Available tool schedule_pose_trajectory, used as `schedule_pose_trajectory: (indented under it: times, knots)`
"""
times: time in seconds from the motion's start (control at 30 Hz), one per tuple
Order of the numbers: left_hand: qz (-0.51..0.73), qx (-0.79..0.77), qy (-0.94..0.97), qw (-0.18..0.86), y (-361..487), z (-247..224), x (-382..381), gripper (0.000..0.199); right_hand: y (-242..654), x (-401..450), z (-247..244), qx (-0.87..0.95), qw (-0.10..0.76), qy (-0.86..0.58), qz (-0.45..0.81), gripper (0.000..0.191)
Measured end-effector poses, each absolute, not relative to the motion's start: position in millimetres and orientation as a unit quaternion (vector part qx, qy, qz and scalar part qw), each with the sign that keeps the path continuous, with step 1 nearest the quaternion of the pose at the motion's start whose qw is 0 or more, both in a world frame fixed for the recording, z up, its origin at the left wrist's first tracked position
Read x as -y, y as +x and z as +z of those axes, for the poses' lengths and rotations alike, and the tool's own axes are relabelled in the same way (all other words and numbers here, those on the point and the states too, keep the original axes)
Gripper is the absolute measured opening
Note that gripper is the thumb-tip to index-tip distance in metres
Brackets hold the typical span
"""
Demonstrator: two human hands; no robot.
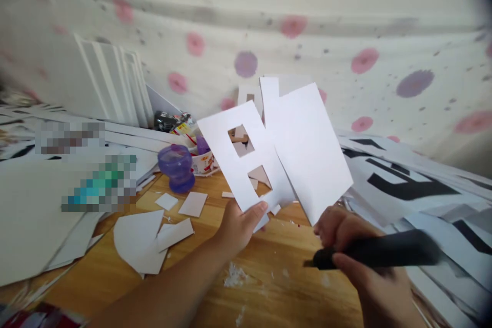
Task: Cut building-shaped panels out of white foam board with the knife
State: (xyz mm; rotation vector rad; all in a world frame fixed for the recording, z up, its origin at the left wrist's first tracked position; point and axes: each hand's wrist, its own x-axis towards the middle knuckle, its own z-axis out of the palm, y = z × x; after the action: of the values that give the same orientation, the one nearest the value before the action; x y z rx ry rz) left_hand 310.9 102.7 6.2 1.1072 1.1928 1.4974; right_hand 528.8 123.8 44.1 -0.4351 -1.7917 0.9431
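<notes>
My left hand (239,226) grips the lower edge of a white board piece (246,174) with two rectangular cut-outs, thumb in front. Beside and partly over its right edge is a plain white board (307,138) with a narrow strip sticking up at its top left. Fingers of my right hand (357,251) are at this board's lower corner. The same hand is closed around a black-handled tool (388,251) with a short brownish tip pointing left; blur hides what kind it is. Both boards are held up above the wooden table (292,287).
A purple cup (176,166) and a patterned white tub (203,163) stand behind the boards. White offcuts (140,238) lie left. Stacked sheets with black shapes (415,179) cover the right side; white panels (111,82) lean at back left, before a spotted curtain (215,20).
</notes>
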Motion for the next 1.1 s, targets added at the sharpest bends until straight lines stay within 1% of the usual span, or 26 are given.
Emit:
schedule_pose_trajectory:
  times: [0.1,0.17,0.2,0.27,0.37,0.5,0.63,0.7,0.73,0.77,0.83,0.9,0.97,1.03,1.1]
  knots:
    - [0.63,-0.468,0.448,0.428,312,7,-100,0.045,514,-122,31,0.755,0.433,-0.259,0.419,0.013]
    - [0.642,-0.458,0.448,0.421,314,6,-98,0.048,501,-121,22,0.724,0.403,-0.322,0.458,0.027]
    - [0.644,-0.452,0.45,0.422,317,5,-97,0.049,495,-121,19,0.702,0.402,-0.34,0.479,0.034]
    - [0.644,-0.441,0.454,0.429,322,0,-95,0.05,485,-121,15,0.648,0.443,-0.356,0.507,0.042]
    - [0.629,-0.423,0.468,0.453,330,-7,-93,0.052,476,-122,15,0.555,0.538,-0.363,0.52,0.037]
    - [0.594,-0.382,0.503,0.498,334,-5,-93,0.051,480,-134,15,0.464,0.603,-0.36,0.54,0.033]
    - [0.659,-0.34,0.457,0.492,314,8,-103,0.068,506,-157,25,0.416,0.675,-0.347,0.501,0.032]
    - [0.69,-0.331,0.43,0.48,294,18,-110,0.075,524,-166,33,0.408,0.681,-0.356,0.493,0.029]
    - [0.697,-0.33,0.413,0.484,283,24,-114,0.074,533,-169,38,0.416,0.674,-0.363,0.491,0.027]
    - [0.698,-0.326,0.384,0.509,272,28,-117,0.075,541,-170,42,0.429,0.661,-0.371,0.49,0.025]
    - [0.66,-0.316,0.381,0.566,255,34,-120,0.082,552,-170,47,0.454,0.63,-0.392,0.493,0.022]
    - [0.58,-0.338,0.43,0.604,246,35,-120,0.078,557,-169,48,0.47,0.602,-0.403,0.505,0.021]
    - [0.516,-0.358,0.46,0.628,244,32,-117,0.066,558,-169,46,0.49,0.583,-0.397,0.513,0.022]
    - [0.469,-0.375,0.471,0.647,246,30,-113,0.055,556,-172,43,0.522,0.573,-0.378,0.507,0.022]
    - [0.434,-0.392,0.479,0.654,248,29,-110,0.049,555,-176,39,0.556,0.561,-0.363,0.494,0.024]
